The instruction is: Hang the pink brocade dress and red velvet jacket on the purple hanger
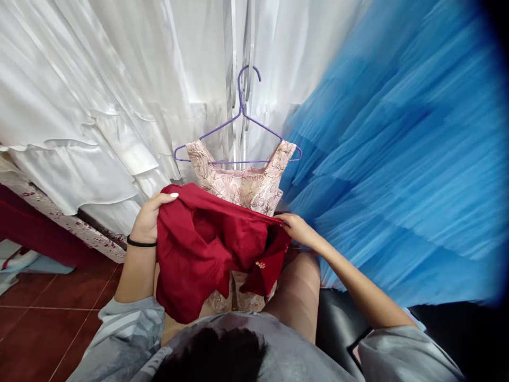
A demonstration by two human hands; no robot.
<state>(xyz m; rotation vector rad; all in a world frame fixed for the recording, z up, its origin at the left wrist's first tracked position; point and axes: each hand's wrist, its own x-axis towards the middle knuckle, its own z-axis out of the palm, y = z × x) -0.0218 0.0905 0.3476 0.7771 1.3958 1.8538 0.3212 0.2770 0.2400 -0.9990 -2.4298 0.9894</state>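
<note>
A dark red garment [194, 254] with a small gold ornament on its right part is stretched between my two hands. My left hand [147, 216] grips its upper left, thumb on top and the other fingers hidden behind the cloth. At the right end of the edge, my right hand [298, 229] pinches the cloth. Behind the red garment, a pale pink floral-patterned dress [242, 190] hangs by its straps from a purple hanger [240, 111]. The red cloth covers the middle of the dress, and part of its lower portion shows below.
White curtain-like fabric [119, 79] with ruffles hangs at the back and left. Layered blue tulle [397, 159] fills the right side. A black seat [342, 329] is at the lower right. Red floor tiles [51, 318] show at the lower left, near a floral-covered edge [79, 233].
</note>
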